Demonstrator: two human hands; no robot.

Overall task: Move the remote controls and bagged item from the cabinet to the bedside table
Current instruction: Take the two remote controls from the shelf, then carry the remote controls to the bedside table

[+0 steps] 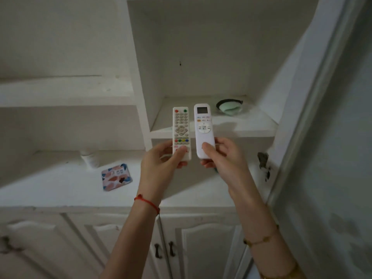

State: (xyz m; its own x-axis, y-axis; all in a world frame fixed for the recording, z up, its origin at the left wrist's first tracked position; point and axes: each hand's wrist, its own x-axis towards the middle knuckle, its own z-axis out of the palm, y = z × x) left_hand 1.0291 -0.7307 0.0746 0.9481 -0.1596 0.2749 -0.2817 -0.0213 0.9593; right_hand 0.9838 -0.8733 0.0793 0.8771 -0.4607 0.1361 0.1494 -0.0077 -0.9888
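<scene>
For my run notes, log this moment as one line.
left hand: holds TV remote | right hand: holds AC remote | bagged item: still on cabinet shelf

Both arms reach up and forward, side by side. Left hand [161, 164] grips a remote [181, 131] by its lower end, thumb across the front. Right hand [221, 156] grips a second remote [203, 129] likewise, thumb pressed on its face. Red string on left wrist, thin bracelet on right.
</scene>
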